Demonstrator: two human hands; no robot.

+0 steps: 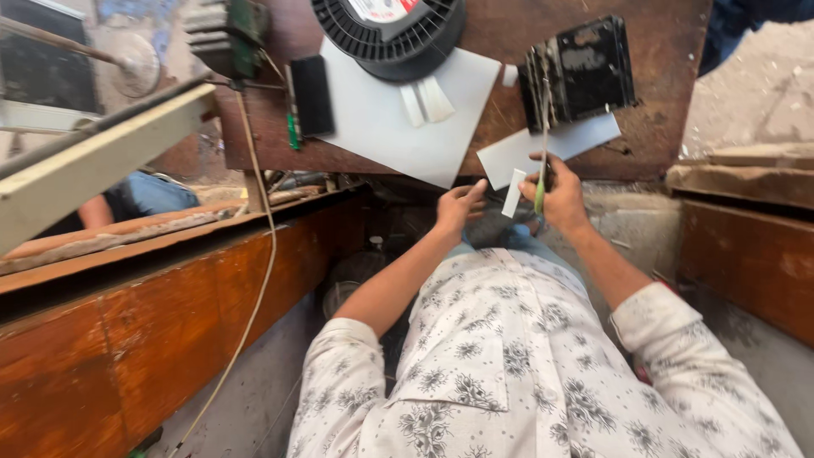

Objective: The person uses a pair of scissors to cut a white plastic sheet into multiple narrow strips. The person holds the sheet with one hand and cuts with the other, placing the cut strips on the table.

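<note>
- The right hand [560, 197] is closed around a thin green-handled tool [540, 188], its shaft pointing up toward the black metal part [583, 69] at the tabletop's edge — held upright, I'd say, so the tip stays in line with the work above.
- The left hand [458, 208] sits just beside it, fingers curled loosely, thumb up; I cannot tell whether this grip has hold of anything.
- Between the two hands stands a small white strip [513, 192], nearly upright, just left of the tool. Which hand pinches it is hidden from here.
- Both hands hover below the edge of the brown tabletop [653, 127], over the lap, probably for close control.
- Above lie a white sheet [398, 127], a smaller white card [585, 140] jutting over the edge right by the right hand, and a black spool [390, 38] weighing the sheet down.
</note>
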